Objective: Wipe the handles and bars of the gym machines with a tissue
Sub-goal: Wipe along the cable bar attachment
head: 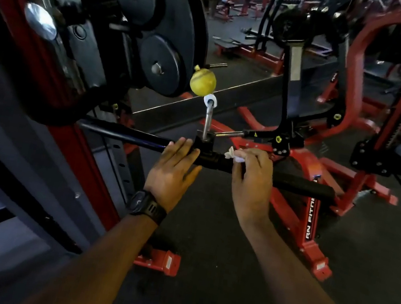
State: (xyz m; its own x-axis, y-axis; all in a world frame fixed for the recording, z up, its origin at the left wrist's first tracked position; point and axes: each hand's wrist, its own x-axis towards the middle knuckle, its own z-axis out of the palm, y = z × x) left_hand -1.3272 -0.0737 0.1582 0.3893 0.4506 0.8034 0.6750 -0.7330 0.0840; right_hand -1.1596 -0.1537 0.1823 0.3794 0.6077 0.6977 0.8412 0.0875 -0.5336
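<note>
One crumpled tissue (pixel 233 155) (right hand (pixel 251 185) gripping) meets a round black bar (pixel 297 186).

White tissue on a black machine bar

The crumpled tissue (pixel 233 155) is bunched in the right hand (pixel 250 179), which pinches it against the top of the bar (pixel 300 186). The bar runs roughly level from left to right, and its right end is padded.

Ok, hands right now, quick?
Left hand: open, fingers resting flat on the bar.
Right hand: closed on the tissue, pressing it to the bar.
</note>
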